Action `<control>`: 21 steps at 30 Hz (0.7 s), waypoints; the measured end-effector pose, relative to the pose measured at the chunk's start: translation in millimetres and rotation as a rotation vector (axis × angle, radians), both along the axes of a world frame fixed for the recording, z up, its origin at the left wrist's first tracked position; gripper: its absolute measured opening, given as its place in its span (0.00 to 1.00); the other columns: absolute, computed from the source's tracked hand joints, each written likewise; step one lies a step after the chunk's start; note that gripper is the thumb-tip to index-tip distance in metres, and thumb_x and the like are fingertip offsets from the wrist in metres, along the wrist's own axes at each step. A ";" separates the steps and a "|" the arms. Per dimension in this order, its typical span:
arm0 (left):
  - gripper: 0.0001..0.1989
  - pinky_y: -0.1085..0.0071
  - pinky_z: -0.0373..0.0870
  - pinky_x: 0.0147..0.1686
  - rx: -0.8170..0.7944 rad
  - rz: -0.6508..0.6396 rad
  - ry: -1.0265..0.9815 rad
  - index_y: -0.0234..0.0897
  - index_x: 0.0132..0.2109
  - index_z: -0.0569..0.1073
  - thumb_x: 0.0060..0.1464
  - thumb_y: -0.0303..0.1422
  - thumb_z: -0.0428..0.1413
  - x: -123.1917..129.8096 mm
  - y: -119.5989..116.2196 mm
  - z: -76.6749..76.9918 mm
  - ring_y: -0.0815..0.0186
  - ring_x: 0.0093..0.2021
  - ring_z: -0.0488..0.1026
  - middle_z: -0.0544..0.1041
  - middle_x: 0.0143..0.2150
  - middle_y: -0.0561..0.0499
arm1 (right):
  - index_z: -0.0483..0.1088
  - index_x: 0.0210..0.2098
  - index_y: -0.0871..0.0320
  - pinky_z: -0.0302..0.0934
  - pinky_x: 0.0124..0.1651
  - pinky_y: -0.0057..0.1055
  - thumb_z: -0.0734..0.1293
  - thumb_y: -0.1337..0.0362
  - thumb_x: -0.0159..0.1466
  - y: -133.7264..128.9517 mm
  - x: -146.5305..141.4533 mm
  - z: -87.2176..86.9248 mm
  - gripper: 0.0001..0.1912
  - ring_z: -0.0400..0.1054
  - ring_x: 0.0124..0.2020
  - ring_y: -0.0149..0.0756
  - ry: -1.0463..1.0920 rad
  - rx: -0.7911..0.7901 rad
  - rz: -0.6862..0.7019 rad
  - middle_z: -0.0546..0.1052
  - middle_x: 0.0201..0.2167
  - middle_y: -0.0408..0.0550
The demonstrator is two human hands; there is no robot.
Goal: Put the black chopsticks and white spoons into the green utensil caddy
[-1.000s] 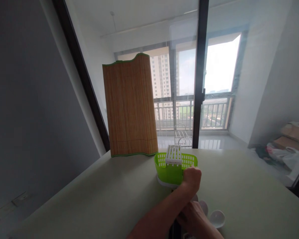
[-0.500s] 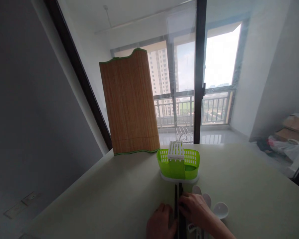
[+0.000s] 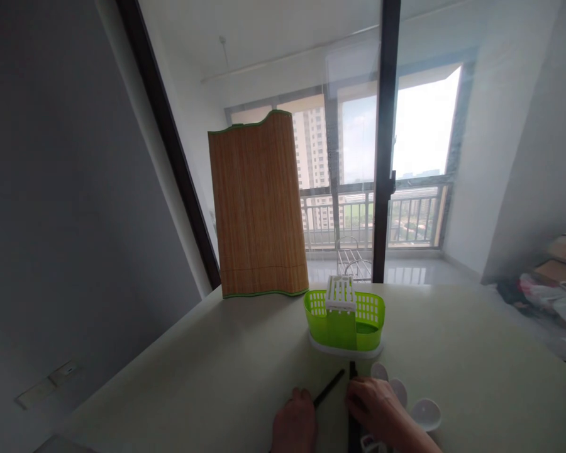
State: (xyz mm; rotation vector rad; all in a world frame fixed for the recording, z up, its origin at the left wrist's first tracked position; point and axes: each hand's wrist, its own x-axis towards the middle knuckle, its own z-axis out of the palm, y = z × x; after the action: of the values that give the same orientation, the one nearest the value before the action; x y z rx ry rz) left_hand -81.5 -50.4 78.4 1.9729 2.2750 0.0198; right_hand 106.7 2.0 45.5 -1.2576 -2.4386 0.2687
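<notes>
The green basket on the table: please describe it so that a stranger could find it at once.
On the pale table, in front of the tall upright bamboo mat, stands the green basket. It sits on a white tray just beyond the two hands, with a white slotted insert on top; nothing else there is bright green plastic.

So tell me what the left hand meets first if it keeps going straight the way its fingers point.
Probably nothing soon: the left hand, touching a thin black chopstick, points across bare pale table. The green slotted plastic cutlery holder sits right of that line, though depth is unclear.
</notes>
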 end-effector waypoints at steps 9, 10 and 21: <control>0.17 0.64 0.70 0.39 0.060 -0.040 -0.155 0.35 0.47 0.73 0.57 0.25 0.42 -13.6 1.6 26.0 0.54 0.42 0.78 0.80 0.41 0.40 | 0.70 0.37 0.53 0.60 0.34 0.27 0.58 0.66 0.65 7.1 4.1 3.1 0.10 0.72 0.34 0.34 0.140 0.205 -0.082 0.75 0.36 0.44; 0.17 0.65 0.70 0.39 0.100 -0.054 -0.192 0.36 0.47 0.73 0.58 0.25 0.42 -15.7 0.9 25.7 0.55 0.42 0.78 0.80 0.42 0.41 | 0.69 0.43 0.53 0.63 0.36 0.28 0.56 0.66 0.67 10.1 7.1 3.3 0.12 0.72 0.37 0.35 0.192 0.254 -0.131 0.74 0.41 0.47; 0.16 0.69 0.72 0.40 0.498 -0.220 -0.651 0.39 0.48 0.75 0.56 0.31 0.47 -24.8 2.1 24.9 0.64 0.36 0.76 0.79 0.39 0.46 | 0.63 0.52 0.54 0.70 0.40 0.39 0.58 0.66 0.66 45.6 30.9 6.5 0.15 0.69 0.47 0.46 0.116 0.416 -0.364 0.72 0.48 0.52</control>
State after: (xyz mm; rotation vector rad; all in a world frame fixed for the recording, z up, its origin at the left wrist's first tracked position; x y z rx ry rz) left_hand -106.3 -48.2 103.3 1.9929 1.7199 1.1191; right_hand 137.6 47.6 52.0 -1.4075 -1.9809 -0.2466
